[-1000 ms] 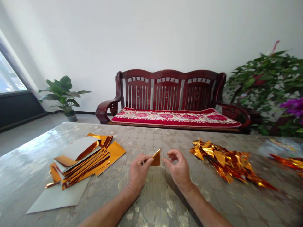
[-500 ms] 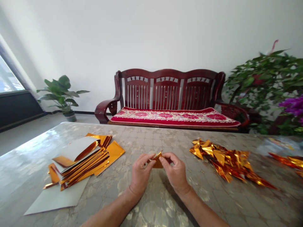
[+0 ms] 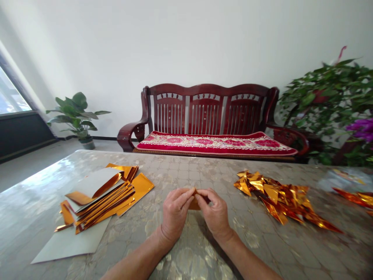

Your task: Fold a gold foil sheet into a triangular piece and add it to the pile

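Both hands meet over the middle of the table, pinching one small sheet of gold foil paper (image 3: pixel 194 205). My left hand (image 3: pixel 176 210) grips its upper left part between thumb and fingers. My right hand (image 3: pixel 214 212) pinches it from the other side, the fingertips of both hands touching. Most of the sheet is hidden by the fingers; a flat orange-gold part shows beneath them. On the left lies a stack of gold foil paper sheets (image 3: pixel 106 204) with pale backs, some curled. To the right is a heap of folded, pointed gold foil pieces (image 3: pixel 274 194).
The table (image 3: pixel 186 249) has a patterned, shiny cover. At its right edge lie more foil pieces (image 3: pixel 355 197) and a clear plastic bag (image 3: pixel 344 179). Behind stand a dark red wooden bench (image 3: pixel 204 112) and potted plants (image 3: pixel 77 114) on either side.
The left fingers have moved right and closed over the foil's top edge, meeting the right fingertips. The raised shiny fold between the hands is now covered.
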`<action>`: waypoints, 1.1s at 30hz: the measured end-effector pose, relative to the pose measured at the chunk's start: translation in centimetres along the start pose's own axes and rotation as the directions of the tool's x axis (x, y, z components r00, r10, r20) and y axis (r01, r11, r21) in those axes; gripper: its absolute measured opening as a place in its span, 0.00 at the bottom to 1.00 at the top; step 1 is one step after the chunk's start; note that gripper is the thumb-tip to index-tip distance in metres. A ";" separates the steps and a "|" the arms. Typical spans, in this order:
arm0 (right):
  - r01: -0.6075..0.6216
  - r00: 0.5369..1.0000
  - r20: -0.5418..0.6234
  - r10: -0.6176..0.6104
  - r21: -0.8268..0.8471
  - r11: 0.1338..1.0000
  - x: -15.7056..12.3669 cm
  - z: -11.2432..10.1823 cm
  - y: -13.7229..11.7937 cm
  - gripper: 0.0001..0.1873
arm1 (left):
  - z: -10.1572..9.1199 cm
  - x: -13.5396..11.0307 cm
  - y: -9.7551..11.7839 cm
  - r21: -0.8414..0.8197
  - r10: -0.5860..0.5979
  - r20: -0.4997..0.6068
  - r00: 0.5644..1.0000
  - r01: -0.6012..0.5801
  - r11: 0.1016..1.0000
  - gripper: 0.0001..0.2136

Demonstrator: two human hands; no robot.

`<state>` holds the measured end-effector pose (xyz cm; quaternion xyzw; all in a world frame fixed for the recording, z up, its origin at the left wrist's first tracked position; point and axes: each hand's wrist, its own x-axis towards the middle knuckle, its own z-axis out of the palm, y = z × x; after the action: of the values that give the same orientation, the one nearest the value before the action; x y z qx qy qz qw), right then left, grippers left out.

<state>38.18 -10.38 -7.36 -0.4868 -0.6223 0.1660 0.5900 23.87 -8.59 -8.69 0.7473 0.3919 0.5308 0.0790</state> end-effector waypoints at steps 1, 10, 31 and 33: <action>0.007 1.000 0.001 -0.007 0.001 1.000 0.0 0.0 0.0 0.08 | 0.0 0.0 0.0 0.007 0.002 -0.002 1.000 -0.002 1.000 0.11; 0.051 0.999 0.010 -0.051 0.024 0.998 0.0 0.1 0.5 0.07 | 0.0 0.2 0.1 -0.017 -0.026 -0.021 0.999 0.025 1.000 0.07; -0.242 0.970 -0.032 0.242 0.016 0.970 -0.5 0.4 1.6 0.09 | 0.3 0.2 0.3 -0.112 -0.244 0.103 0.964 0.255 0.960 0.07; -0.221 0.975 -0.028 0.220 -0.023 0.975 -0.6 0.4 1.8 0.13 | 0.2 0.3 0.2 -0.095 -0.246 0.118 0.962 0.257 0.962 0.07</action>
<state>38.46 -9.89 -9.24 -0.5625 -0.5592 0.2163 0.5693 24.17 -8.52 -8.43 0.7129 0.4493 0.4970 0.2071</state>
